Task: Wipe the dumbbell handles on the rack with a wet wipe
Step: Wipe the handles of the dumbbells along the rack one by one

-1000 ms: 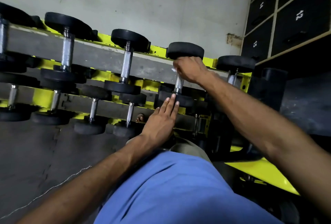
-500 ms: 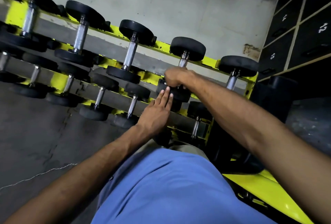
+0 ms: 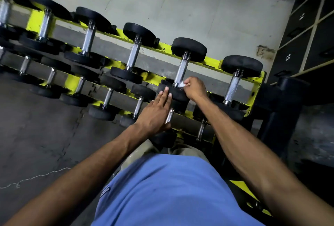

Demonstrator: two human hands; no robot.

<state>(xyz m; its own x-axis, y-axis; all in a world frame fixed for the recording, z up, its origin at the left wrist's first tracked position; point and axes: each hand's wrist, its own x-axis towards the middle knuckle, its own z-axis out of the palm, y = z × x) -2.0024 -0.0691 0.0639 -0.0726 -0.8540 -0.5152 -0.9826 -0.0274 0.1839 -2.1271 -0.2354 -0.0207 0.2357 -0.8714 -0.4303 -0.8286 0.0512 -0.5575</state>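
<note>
A yellow rack (image 3: pixel 256 88) holds two rows of black dumbbells with chrome handles. My right hand (image 3: pixel 195 88) pinches a small white wet wipe (image 3: pixel 182 84) against the near end of one upper-row chrome handle (image 3: pixel 181 71). My left hand (image 3: pixel 157 112) lies flat with straight fingers, its fingertips resting on that dumbbell's near black head (image 3: pixel 176 94). The palm covers part of a lower-row handle (image 3: pixel 169 115).
Another upper-row dumbbell (image 3: pixel 233 85) sits to the right of my right hand, and several more stretch off to the left. Black numbered cubbies (image 3: pixel 303 32) stand at the right. A concrete wall is behind the rack, and a dark floor with a thin cord (image 3: pixel 36 177) lies at the left.
My right hand has slid down the handle from its far end to its near end with the wipe. The left hand has stayed on the near head. The camera has shifted.
</note>
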